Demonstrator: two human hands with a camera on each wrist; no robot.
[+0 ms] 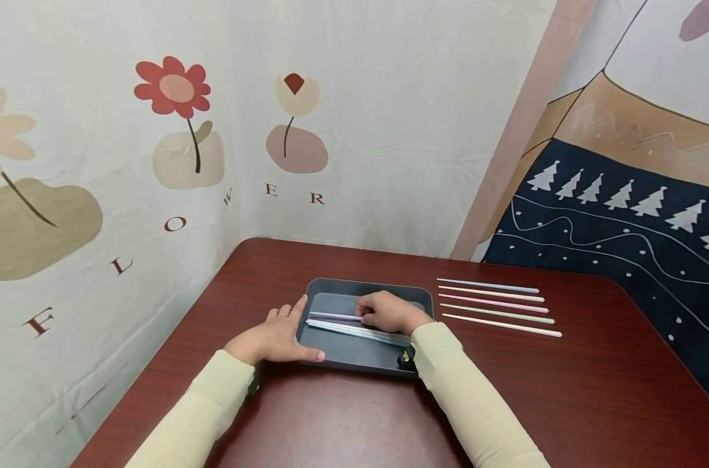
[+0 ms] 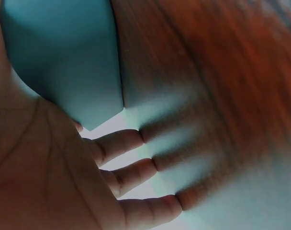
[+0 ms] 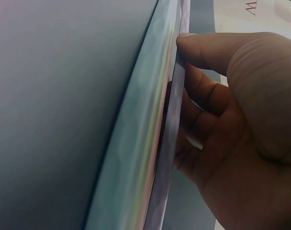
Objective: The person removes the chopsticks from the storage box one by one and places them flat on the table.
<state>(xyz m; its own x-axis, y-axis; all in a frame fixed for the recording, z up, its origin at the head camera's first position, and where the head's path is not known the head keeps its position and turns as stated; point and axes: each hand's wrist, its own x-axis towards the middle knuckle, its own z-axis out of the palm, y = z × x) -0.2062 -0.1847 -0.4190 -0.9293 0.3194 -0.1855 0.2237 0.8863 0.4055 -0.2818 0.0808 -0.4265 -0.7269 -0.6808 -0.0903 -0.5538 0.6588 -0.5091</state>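
Note:
A dark grey rectangular tray lies on the table. Inside it, several pastel chopsticks lie side by side in a bundle. My right hand is over the tray and pinches a light purple chopstick between thumb and fingers, right alongside the bundle. My left hand rests against the tray's left side with fingers spread and the thumb reaching to the front rim. In the left wrist view, the palm meets the tray's corner and the straight fingertips touch the table.
To the right of the tray, several pastel chopsticks lie in spaced rows on the reddish-brown table. A printed cloth with flowers hangs behind the table's far edge. A dark patterned cloth hangs at the right.

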